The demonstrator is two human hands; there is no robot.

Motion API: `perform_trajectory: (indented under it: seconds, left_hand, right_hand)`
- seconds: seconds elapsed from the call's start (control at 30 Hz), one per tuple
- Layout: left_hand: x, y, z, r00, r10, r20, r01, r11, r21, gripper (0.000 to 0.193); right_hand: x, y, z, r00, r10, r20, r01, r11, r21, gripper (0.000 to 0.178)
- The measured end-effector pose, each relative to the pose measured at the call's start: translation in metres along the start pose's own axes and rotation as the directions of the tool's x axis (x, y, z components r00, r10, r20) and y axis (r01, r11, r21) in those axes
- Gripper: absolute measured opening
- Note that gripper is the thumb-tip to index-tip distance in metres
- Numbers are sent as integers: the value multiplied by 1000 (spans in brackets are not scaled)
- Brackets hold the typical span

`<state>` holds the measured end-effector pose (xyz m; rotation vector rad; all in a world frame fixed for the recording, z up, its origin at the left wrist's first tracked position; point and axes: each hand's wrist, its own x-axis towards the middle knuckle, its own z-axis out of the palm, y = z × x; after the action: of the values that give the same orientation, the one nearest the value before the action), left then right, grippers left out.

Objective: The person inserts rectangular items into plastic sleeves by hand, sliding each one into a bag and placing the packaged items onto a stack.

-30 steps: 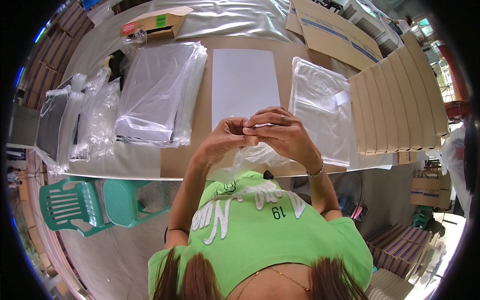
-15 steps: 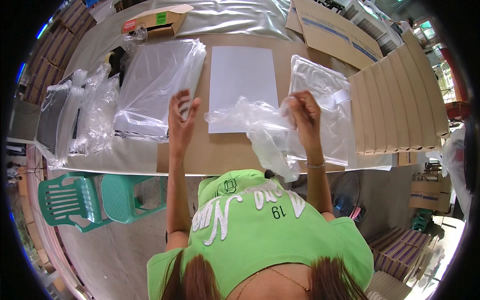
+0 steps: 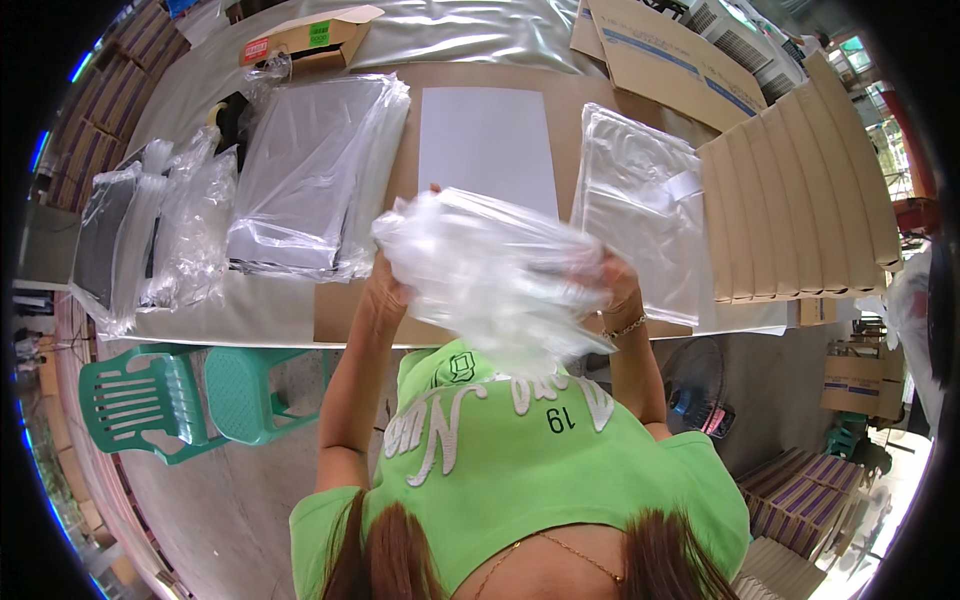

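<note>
A clear plastic bag [image 3: 490,270], crumpled and smeared by motion, is stretched between my two hands above the table's near edge. My left hand [image 3: 388,285] grips its left side, fingers mostly hidden behind the film. At the bag's right side my right hand [image 3: 618,283] is closed on it, partly veiled by the plastic. Beyond the bag lies a white sheet [image 3: 485,140] on brown cardboard [image 3: 360,318]; the bag covers the sheet's near part. To the left rests a stack of clear plastic-wrapped sheets [image 3: 310,170], and to the right a pile of flat clear bags [image 3: 640,210].
A row of padded tan packs [image 3: 800,200] stands at the right. Flattened cartons [image 3: 670,60] lie at the back right, an open small box [image 3: 310,40] at the back left. Bundled plastic bags [image 3: 190,220] sit far left. Green plastic chairs [image 3: 150,395] are below the table's left.
My left hand, formerly open and apart from the bag, now holds its left side. The bag has been spread wider and brought nearer to me, with my right hand lower.
</note>
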<state>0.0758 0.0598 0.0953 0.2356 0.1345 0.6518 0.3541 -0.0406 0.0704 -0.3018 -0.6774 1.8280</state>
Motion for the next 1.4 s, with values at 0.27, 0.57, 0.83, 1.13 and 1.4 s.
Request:
perform_trajectory:
  seconds: [0.27, 0.57, 0.83, 1.13, 1.4]
  left_hand:
    - [-33, -22, -35, 978, -149, 144, 123, 977, 172, 50]
    - [12, 33, -38, 957, 200, 209, -111, 921, -374, 44]
    - [-16, -1, -83, 941, -302, 155, 333, 910, -247, 61]
    - [-43, -15, -121, 905, -382, 186, 421, 868, -264, 56]
    - [-58, 32, -118, 924, 71, -375, 48, 953, 298, 40]
  right_hand:
    - [24, 1, 14, 888, -444, -117, 452, 891, 49, 37]
    - [5, 65, 42, 942, 329, -60, -215, 732, 646, 58]
    - [21, -10, 21, 869, -419, 264, 203, 787, 582, 57]
    - [25, -25, 25, 912, -393, -116, 398, 783, 479, 56]
    - [-24, -12, -13, 973, 99, -207, -98, 995, 13, 42]
